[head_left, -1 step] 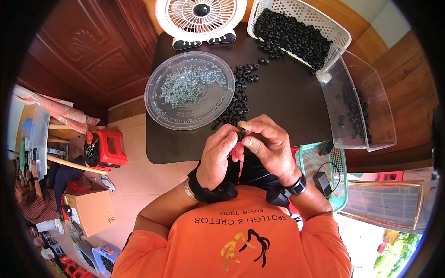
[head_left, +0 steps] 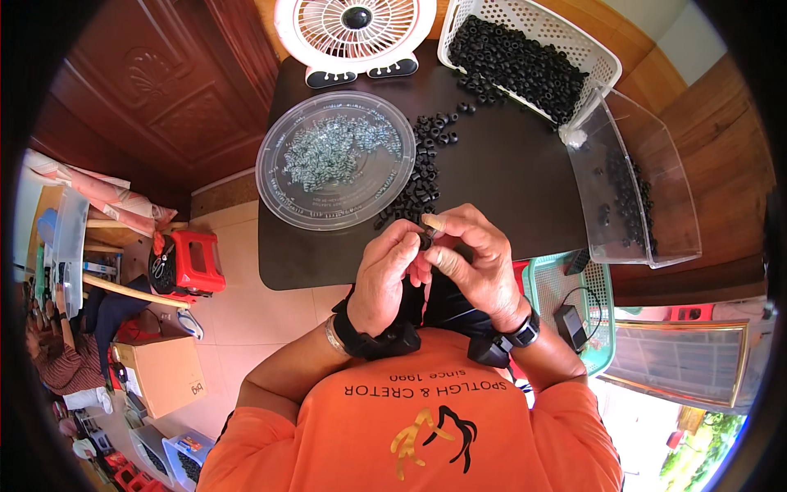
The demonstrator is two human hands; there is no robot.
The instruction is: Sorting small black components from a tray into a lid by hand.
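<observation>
Black and small, a stubby piece (head_left: 425,242) sits between both hands' fingertips at the near edge of the desk (head_left: 516,180). From where I stand, the left hand (head_left: 381,271) keeps its grip pinched on it, while the right hand (head_left: 482,258) nips what looks like a thin grey bit (head_left: 432,231) beside it; whether the two are joined I cannot tell. Hardly anything differs from the instant before: the right thumb sits slightly nearer, baring more of the black and the grey. I judge that the same piece is being worked, not yet let go. Just beyond the fingers, loose black pieces (head_left: 422,176) lie along the right of a round clear tray (head_left: 266,180) of silvery bits (head_left: 328,156). Farther right stand a heaped white basket (head_left: 570,41) and, nearer, a clear bin (head_left: 672,201); a fan (head_left: 357,18) stands at the far left.
</observation>
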